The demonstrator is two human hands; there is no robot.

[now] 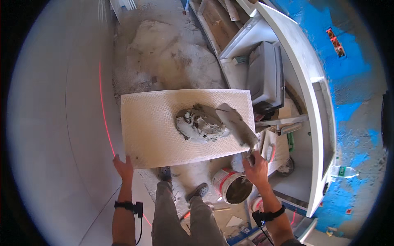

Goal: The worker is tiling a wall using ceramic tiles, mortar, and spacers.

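A dusty concrete floor (164, 45) carries a mortar-stained bucket (232, 185) and scattered debris.

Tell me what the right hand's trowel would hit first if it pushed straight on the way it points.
The right hand aims the trowel up and left across the tile. Its blade tip already sits at the grey mortar mound, so the mound comes first, though depth is unclear.

The tile (164, 127) lies flat and crosswise in front of the person. The left hand (124, 168) supports its near left corner. The mortar heap (200, 124) sits on the tile, right of centre. The trowel (237, 125) rests against the heap's right side, held from the near right by the right hand (256, 170). The bucket (232, 185) stands below the tile's near right corner, just left of the right hand. A case (266, 76), apparently closed, lies beyond the tile to the right.
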